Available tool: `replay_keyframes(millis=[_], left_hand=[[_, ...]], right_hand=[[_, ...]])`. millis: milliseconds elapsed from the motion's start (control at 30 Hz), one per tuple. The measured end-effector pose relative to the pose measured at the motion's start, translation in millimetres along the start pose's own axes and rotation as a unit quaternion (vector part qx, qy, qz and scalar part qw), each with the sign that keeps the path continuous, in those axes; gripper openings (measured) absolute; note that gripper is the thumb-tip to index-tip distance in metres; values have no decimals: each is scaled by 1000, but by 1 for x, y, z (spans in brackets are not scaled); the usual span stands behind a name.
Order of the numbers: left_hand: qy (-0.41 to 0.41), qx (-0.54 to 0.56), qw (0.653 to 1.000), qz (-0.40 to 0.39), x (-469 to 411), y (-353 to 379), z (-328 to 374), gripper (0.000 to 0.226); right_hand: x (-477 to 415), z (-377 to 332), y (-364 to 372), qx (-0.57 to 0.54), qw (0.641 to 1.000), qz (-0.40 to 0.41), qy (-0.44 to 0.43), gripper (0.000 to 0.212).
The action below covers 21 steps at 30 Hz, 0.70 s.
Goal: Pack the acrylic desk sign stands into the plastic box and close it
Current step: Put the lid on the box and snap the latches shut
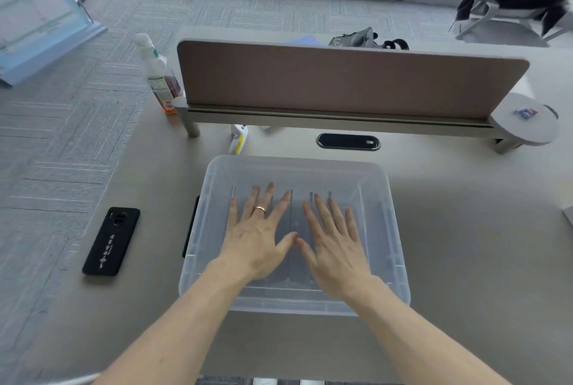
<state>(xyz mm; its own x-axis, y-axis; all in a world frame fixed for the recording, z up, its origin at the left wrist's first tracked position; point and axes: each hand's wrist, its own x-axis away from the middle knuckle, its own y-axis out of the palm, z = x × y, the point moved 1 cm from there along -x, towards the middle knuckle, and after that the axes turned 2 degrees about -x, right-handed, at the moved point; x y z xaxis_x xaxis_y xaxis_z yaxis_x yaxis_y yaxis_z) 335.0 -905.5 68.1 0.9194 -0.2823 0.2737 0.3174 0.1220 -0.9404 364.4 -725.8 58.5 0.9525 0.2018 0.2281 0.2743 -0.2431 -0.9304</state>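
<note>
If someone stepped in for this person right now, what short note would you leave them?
Left hand: open, flat, fingers spread, reaching into the plastic box.
Right hand: the same, beside it, thumbs nearly touching.
Sign stands: clear sheets lying in the bottom of the box, under both hands; hard to count.
Done: the stands appear to be in the box.
Left: fit the lid and close it. No lid can be made out in this view, so find it first.
</note>
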Motion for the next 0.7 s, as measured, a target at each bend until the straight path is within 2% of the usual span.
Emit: replay_keyframes(millis=[167,233,300,333,367,433,467,533,567,633,700], left_hand=[[10,16,1000,10,1,3,-1,77],[1,72,996,61,2,-6,-12,74],[-76,136,972,175,7,-20,-37,74],[-144,160,953,214,9,-27,-53,77],[-220,207,929,213,13,-34,-71,84],[-368,357,851,115,19,-36,-106,102],[-413,419,807,48,22,-34,-117,108],[-434,510,740,-63,27,-26,-127,103],[-425,541,719,-96,30,-23,-128,90],[-399,576,704,-111,31,-20,-123,63],[-385,587,705,-101,30,-19,-121,49]], right_hand=[[0,2,5,-2,1000,7,-6,73],[1,8,-5,-36,999,28,-13,71],[2,28,-20,-80,992,96,33,74],[2,44,-28,-98,982,133,90,78],[3,63,-36,-122,968,148,162,84],[6,94,-49,-223,921,97,303,101],[8,104,-52,-300,883,58,357,109],[12,118,-47,-423,806,-2,414,118],[14,122,-42,-444,787,-22,427,125],[16,129,-26,-463,769,-51,438,136],[17,130,-20,-482,764,-54,425,119]])
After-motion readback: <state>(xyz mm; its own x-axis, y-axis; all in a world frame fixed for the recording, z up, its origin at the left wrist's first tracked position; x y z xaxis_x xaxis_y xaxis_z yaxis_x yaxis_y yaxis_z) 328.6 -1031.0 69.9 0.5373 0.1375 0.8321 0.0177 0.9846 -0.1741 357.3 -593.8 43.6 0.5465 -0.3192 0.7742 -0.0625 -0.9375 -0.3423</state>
